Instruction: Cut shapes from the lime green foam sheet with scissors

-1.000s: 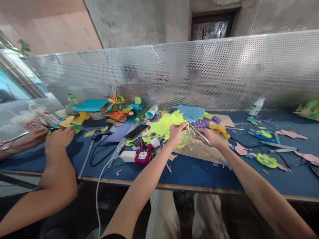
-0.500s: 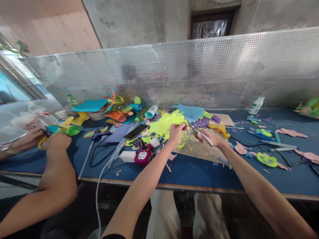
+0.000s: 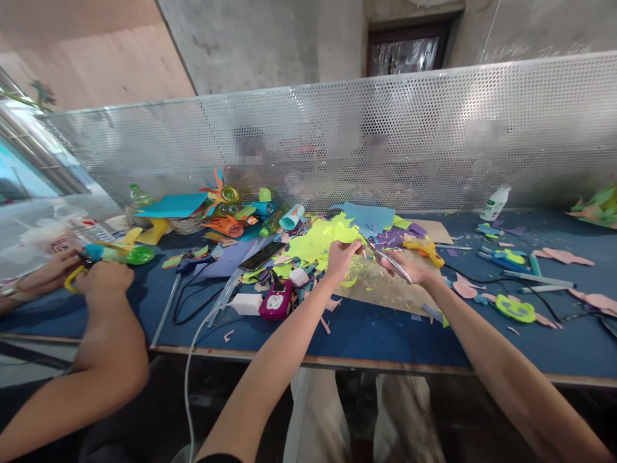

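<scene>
My left hand (image 3: pixel 343 257) pinches a piece of yellow-green foam sheet (image 3: pixel 344 228) near the middle of the table. In my right hand (image 3: pixel 409 267) is a pair of metal scissors (image 3: pixel 398 265), its blades pointing left toward the foam by my left fingertips. How far the blades are apart cannot be made out. More yellow-green sheet and scraps (image 3: pixel 311 243) lie behind and left of my left hand. Beneath both hands a brown board (image 3: pixel 380 289) is strewn with small cuttings.
A yellow glue gun (image 3: pixel 427 251) with a black cord lies right of my hand. Left are a phone (image 3: pixel 263 255), a magenta power adapter (image 3: pixel 277 301) and a white charger (image 3: pixel 247 303). A co-worker's hands (image 3: pixel 108 280) hold yellow-handled scissors. A perforated metal panel (image 3: pixel 424 141) stands behind.
My hands stay almost in place, with the foam piece turned slightly at the scissor blades. The co-worker's hands at the left have shifted a little.
</scene>
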`<state>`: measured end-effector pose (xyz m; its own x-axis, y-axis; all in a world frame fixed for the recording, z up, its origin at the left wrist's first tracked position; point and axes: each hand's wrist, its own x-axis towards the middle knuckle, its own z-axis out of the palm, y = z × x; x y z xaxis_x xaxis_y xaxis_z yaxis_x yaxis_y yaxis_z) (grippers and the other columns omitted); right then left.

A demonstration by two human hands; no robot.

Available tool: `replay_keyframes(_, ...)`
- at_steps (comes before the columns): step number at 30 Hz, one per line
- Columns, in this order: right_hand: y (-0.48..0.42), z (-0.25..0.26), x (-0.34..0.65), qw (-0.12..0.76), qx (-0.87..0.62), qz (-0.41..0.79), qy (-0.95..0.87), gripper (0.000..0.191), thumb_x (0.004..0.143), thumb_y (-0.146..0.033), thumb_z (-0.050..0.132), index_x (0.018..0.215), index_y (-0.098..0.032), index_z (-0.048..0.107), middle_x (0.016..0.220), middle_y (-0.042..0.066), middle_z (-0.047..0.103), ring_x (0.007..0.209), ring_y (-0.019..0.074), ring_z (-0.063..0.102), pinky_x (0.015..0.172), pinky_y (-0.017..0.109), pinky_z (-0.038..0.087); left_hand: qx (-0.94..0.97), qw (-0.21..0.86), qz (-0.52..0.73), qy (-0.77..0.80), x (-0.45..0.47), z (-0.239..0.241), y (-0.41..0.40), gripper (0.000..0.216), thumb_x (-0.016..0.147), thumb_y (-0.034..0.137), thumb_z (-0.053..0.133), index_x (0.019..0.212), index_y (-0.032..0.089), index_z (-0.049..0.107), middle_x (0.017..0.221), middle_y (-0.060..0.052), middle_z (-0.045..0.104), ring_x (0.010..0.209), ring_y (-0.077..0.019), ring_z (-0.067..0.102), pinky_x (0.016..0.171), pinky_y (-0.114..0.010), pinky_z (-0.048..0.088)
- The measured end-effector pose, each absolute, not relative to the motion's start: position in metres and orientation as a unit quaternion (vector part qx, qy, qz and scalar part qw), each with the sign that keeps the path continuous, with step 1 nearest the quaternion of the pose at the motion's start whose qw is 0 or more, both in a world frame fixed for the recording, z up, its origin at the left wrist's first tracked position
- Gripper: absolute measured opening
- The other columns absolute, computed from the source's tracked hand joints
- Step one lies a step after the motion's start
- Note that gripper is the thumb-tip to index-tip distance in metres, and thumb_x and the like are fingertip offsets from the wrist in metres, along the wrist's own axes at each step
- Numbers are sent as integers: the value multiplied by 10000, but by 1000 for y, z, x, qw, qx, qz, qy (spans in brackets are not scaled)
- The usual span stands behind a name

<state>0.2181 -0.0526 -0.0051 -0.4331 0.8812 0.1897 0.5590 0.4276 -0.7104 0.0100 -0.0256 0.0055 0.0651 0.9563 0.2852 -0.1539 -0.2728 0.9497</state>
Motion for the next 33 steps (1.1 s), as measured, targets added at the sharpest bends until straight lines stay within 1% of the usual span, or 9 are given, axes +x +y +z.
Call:
replay_keyframes(4, -55, -3, 217, 281, -463, 276, -794, 675, 754, -897, 258, 743, -265, 493, 623, 59, 566, 558, 225, 523, 533, 364, 439, 555, 468, 578, 373, 9, 5, -26, 252, 743, 371, 720, 703, 124, 753, 695, -79, 734, 651, -179, 673, 670, -280, 518)
replay_keyframes(11, -55, -1, 218, 287, -468, 266, -792, 634, 774, -867, 309, 691, -258, 467, 570, 51, 548, 515, 201, 488, 511, 343, 393, 558, 464, 579, 373, 8, 6, -27, 255, 740, 373, 720, 701, 124, 759, 691, -86, 735, 661, -192, 684, 680, -292, 521)
replay_keyframes(15, -54, -1, 218, 285, -468, 264, -794, 655, 750, -892, 311, 677, -257, 454, 555, 41, 533, 501, 191, 474, 495, 337, 369, 557, 466, 580, 368, 8, 7, -27, 246, 737, 364, 722, 685, 126, 755, 688, -86, 733, 656, -190, 679, 681, -294, 522)
replay_keyframes(20, -56, 0, 217, 288, -469, 257, -794, 690, 743, -910, 276, 688, -252, 480, 565, 42, 534, 498, 190, 478, 500, 340, 362, 541, 478, 586, 367, 9, 7, -26, 215, 724, 335, 731, 673, 127, 745, 668, -73, 723, 645, -180, 672, 681, -289, 524)
replay_keyframes(26, -57, 1, 215, 291, -456, 256, -801, 718, 726, -933, 253, 649, -248, 453, 510, 11, 498, 475, 165, 453, 478, 313, 337, 528, 490, 593, 359, 8, 11, -29, 199, 720, 312, 732, 670, 119, 737, 663, -65, 716, 628, -165, 662, 697, -292, 533)
replay_keyframes(29, -56, 2, 216, 293, -457, 233, -807, 693, 757, -904, 290, 637, -242, 452, 496, -9, 484, 478, 150, 438, 471, 289, 308, 529, 489, 597, 352, 7, 13, -30, 198, 729, 313, 729, 676, 122, 738, 677, -63, 717, 629, -160, 657, 708, -295, 536)
replay_keyframes(33, -54, 3, 218, 294, -464, 218, -807, 620, 795, -825, 415, 628, -230, 458, 486, -29, 468, 465, 127, 419, 464, 266, 275, 537, 486, 596, 347, 6, 15, -31, 201, 741, 315, 720, 672, 126, 736, 678, -64, 713, 634, -160, 655, 712, -294, 533)
